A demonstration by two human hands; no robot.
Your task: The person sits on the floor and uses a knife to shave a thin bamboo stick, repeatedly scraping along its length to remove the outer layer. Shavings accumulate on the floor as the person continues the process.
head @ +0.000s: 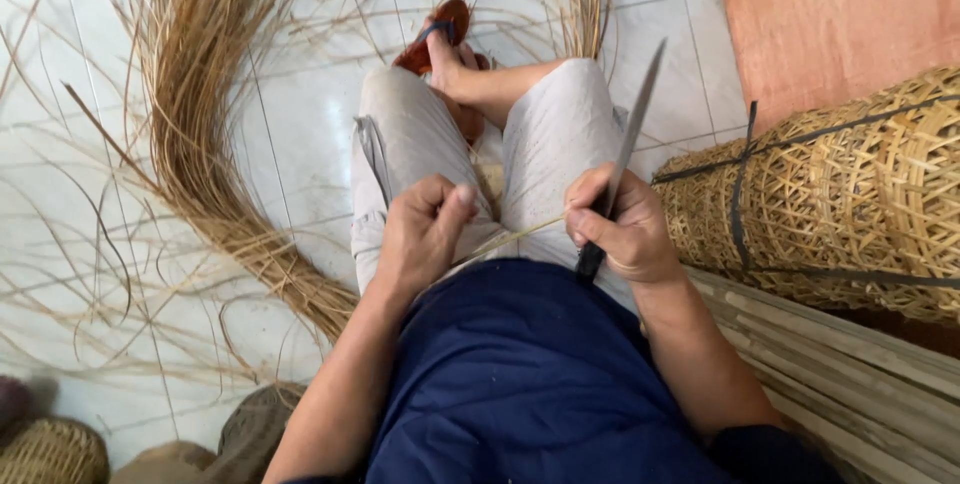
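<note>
Bamboo strip (510,237) pinched by left hand (425,229); right hand (620,224) grips knife (625,149).

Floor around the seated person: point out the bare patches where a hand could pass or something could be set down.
Bare white tile lies between the curved bundle of strips and the left knee, and at upper right between the right knee and the wooden board. The right side is crowded by stacked woven baskets and bamboo slats; loose strands litter the far-left floor.

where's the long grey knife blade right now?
In the head view, the long grey knife is right of centre, gripped in the right hand with its blade pointing up and away over the right knee, just left of the woven cane baskets.
</note>
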